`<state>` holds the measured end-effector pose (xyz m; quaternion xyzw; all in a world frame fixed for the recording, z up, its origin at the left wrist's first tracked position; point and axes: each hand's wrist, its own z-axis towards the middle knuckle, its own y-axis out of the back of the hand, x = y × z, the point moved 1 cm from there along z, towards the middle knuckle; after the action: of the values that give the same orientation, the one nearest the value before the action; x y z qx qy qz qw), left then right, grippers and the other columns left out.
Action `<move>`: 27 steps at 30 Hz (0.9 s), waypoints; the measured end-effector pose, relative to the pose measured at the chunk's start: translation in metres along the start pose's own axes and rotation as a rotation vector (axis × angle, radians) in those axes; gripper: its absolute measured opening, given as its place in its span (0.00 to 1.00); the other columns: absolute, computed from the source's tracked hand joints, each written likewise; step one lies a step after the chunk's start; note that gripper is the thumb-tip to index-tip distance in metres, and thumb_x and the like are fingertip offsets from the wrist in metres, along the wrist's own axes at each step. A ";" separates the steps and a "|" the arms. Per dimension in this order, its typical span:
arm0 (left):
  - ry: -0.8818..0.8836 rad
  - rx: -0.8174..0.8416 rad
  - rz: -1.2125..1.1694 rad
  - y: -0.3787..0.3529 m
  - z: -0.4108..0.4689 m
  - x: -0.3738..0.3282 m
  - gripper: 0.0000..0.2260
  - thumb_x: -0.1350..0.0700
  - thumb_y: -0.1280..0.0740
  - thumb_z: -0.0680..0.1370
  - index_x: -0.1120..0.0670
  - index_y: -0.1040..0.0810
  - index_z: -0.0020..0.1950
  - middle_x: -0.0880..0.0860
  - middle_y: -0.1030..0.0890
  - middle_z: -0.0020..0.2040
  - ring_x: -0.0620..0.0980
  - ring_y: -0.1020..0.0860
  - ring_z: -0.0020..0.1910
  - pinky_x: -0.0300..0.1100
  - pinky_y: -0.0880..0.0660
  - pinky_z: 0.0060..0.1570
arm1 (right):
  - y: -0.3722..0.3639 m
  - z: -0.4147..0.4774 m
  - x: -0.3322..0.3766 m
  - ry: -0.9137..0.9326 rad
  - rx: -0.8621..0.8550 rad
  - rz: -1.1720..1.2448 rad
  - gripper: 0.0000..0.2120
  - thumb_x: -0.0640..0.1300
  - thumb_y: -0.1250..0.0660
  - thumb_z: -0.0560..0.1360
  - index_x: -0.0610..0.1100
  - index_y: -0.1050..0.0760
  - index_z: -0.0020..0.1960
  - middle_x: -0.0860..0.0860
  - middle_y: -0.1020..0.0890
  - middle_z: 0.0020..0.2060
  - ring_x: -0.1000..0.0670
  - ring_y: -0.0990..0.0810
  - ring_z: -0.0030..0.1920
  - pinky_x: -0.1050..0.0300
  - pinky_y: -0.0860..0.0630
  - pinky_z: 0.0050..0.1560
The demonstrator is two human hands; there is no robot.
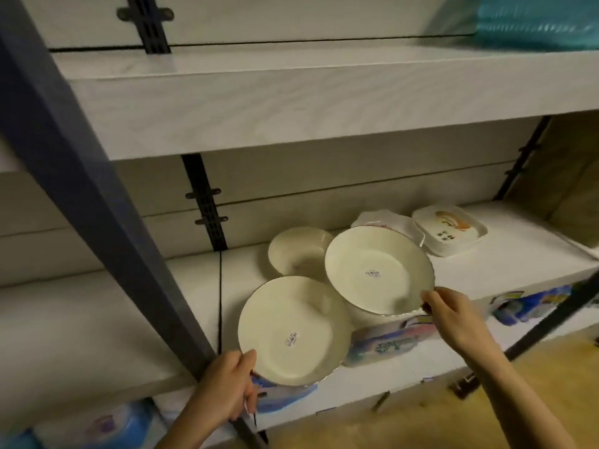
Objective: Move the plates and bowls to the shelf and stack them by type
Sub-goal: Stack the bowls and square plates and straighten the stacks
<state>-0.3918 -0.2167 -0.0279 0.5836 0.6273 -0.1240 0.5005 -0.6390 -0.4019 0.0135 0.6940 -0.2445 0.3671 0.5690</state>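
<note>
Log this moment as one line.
left hand: holds near cream plate | right hand: holds far cream plate | shelf: bowl, square plate stack

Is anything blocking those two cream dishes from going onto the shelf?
Nothing visible blocks them. The left hand grips the left dish and the right hand the right dish by their rims, at the front edge of the shelf. A cream bowl sits just behind them, with bare shelf to its left.

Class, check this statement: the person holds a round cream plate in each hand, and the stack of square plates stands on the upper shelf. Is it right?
Wrong shelf. The head view shows the stack of square plates on the lower shelf. The left hand holds one round cream plate and the right hand the other plate.
</note>
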 end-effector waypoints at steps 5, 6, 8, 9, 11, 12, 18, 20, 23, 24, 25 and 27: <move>0.048 -0.139 -0.096 -0.013 0.002 0.005 0.21 0.53 0.44 0.81 0.57 0.31 0.28 0.49 0.31 0.17 0.46 0.33 0.16 0.40 0.35 0.21 | -0.025 0.058 0.009 0.045 0.090 -0.018 0.14 0.45 0.43 0.77 0.42 0.24 0.38 0.45 0.20 0.38 0.43 0.24 0.42 0.50 0.29 0.45; 0.062 -0.161 -0.111 -0.015 0.001 0.007 0.21 0.53 0.44 0.81 0.57 0.31 0.28 0.49 0.31 0.16 0.46 0.33 0.16 0.40 0.35 0.21 | -0.031 0.067 0.013 0.062 0.115 -0.032 0.14 0.45 0.43 0.77 0.41 0.24 0.39 0.44 0.20 0.40 0.43 0.23 0.44 0.49 0.28 0.47; 0.087 -0.211 -0.141 -0.020 -0.001 0.010 0.20 0.54 0.44 0.81 0.57 0.30 0.29 0.49 0.30 0.16 0.47 0.32 0.16 0.40 0.34 0.21 | -0.046 0.085 0.020 0.105 0.168 -0.050 0.15 0.44 0.44 0.77 0.42 0.26 0.35 0.43 0.22 0.38 0.43 0.26 0.42 0.51 0.30 0.43; 0.107 -0.238 -0.146 -0.022 -0.003 0.012 0.19 0.54 0.44 0.81 0.58 0.30 0.30 0.51 0.29 0.18 0.47 0.31 0.16 0.40 0.33 0.21 | -0.054 0.092 0.024 0.126 0.189 -0.065 0.17 0.43 0.44 0.77 0.43 0.29 0.31 0.43 0.24 0.35 0.43 0.28 0.40 0.53 0.33 0.38; 0.169 -0.287 -0.163 -0.027 -0.005 0.014 0.17 0.54 0.45 0.81 0.61 0.28 0.36 0.54 0.27 0.22 0.45 0.31 0.14 0.36 0.33 0.19 | -0.069 0.102 0.032 0.160 0.219 -0.091 0.17 0.42 0.44 0.78 0.42 0.30 0.30 0.41 0.24 0.36 0.44 0.29 0.39 0.55 0.36 0.35; 0.196 -0.302 -0.182 -0.029 -0.007 0.015 0.16 0.54 0.45 0.81 0.63 0.27 0.40 0.55 0.26 0.23 0.43 0.33 0.13 0.33 0.35 0.17 | -0.076 0.107 0.034 0.167 0.229 -0.094 0.16 0.42 0.45 0.78 0.39 0.28 0.34 0.38 0.22 0.38 0.44 0.28 0.40 0.54 0.34 0.38; 0.170 -0.337 -0.207 -0.025 -0.015 0.026 0.18 0.55 0.45 0.81 0.61 0.27 0.36 0.52 0.27 0.17 0.42 0.33 0.13 0.35 0.35 0.17 | -0.110 0.124 0.036 0.160 0.308 -0.182 0.19 0.45 0.46 0.79 0.32 0.24 0.55 0.34 0.20 0.53 0.36 0.22 0.54 0.51 0.29 0.49; 0.176 -0.328 -0.155 -0.021 -0.018 0.026 0.20 0.54 0.46 0.81 0.58 0.29 0.31 0.52 0.28 0.16 0.44 0.31 0.14 0.37 0.34 0.19 | -0.114 0.129 0.036 0.191 0.353 -0.276 0.20 0.46 0.47 0.79 0.32 0.24 0.56 0.34 0.20 0.54 0.35 0.22 0.55 0.49 0.27 0.51; 0.174 -0.338 -0.155 -0.022 -0.020 0.019 0.21 0.53 0.45 0.81 0.57 0.30 0.29 0.51 0.29 0.16 0.45 0.31 0.16 0.37 0.34 0.19 | -0.109 0.132 0.032 0.215 0.436 -0.351 0.19 0.44 0.47 0.79 0.34 0.24 0.58 0.36 0.20 0.49 0.39 0.22 0.49 0.52 0.28 0.47; 0.156 -0.351 -0.167 -0.025 -0.020 0.014 0.21 0.53 0.45 0.81 0.57 0.30 0.29 0.51 0.29 0.17 0.44 0.31 0.15 0.36 0.34 0.19 | -0.105 0.132 0.029 0.215 0.457 -0.333 0.19 0.45 0.46 0.79 0.34 0.23 0.58 0.38 0.20 0.46 0.41 0.23 0.45 0.52 0.29 0.46; 0.135 -0.377 -0.184 -0.028 -0.020 0.010 0.20 0.54 0.45 0.81 0.58 0.30 0.30 0.51 0.29 0.17 0.43 0.32 0.15 0.34 0.34 0.18 | -0.098 0.130 0.027 0.210 0.471 -0.294 0.19 0.46 0.45 0.79 0.34 0.23 0.57 0.39 0.21 0.45 0.43 0.25 0.43 0.51 0.29 0.46; 0.076 -0.441 -0.217 -0.037 -0.018 0.000 0.19 0.56 0.45 0.81 0.59 0.28 0.32 0.50 0.29 0.17 0.41 0.34 0.14 0.31 0.35 0.18 | -0.082 0.125 0.022 0.211 0.469 -0.247 0.17 0.46 0.43 0.78 0.34 0.23 0.55 0.40 0.21 0.45 0.44 0.27 0.42 0.49 0.28 0.47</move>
<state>-0.4321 -0.2142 -0.0351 0.3937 0.7165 -0.0149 0.5756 -0.5346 -0.5021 -0.0299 0.7891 -0.0060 0.4120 0.4557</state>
